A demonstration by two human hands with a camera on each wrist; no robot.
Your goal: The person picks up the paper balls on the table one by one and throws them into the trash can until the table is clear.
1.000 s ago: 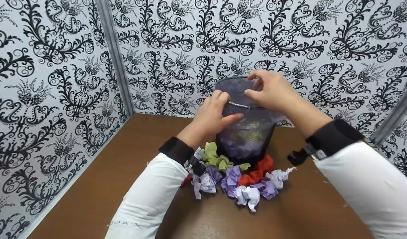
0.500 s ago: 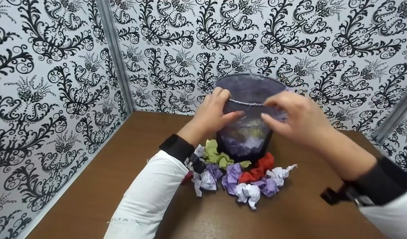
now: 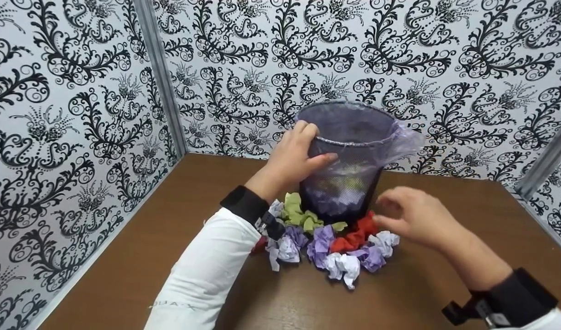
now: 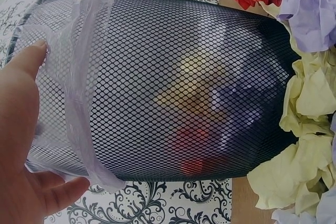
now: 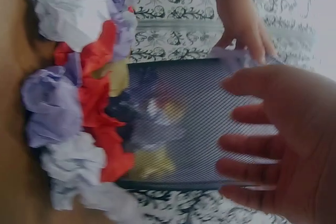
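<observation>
The right hand [image 3: 411, 215] has dropped from the mesh bin [image 3: 346, 160] rim toward the crumpled paper balls [image 3: 335, 243] on the desk [image 3: 124, 275], fingers spread, holding nothing. The left hand [image 3: 296, 158] grips the rim, steadying the bin.

A brown desk [image 3: 170, 256] sits in a corner. The walls [image 3: 78, 114] around it are white with black curly flower shapes all over. A grey strip [image 3: 159, 78] runs up the corner where two walls meet on the left. Another grey strip [image 3: 543, 162] runs up on the right side.
</observation>
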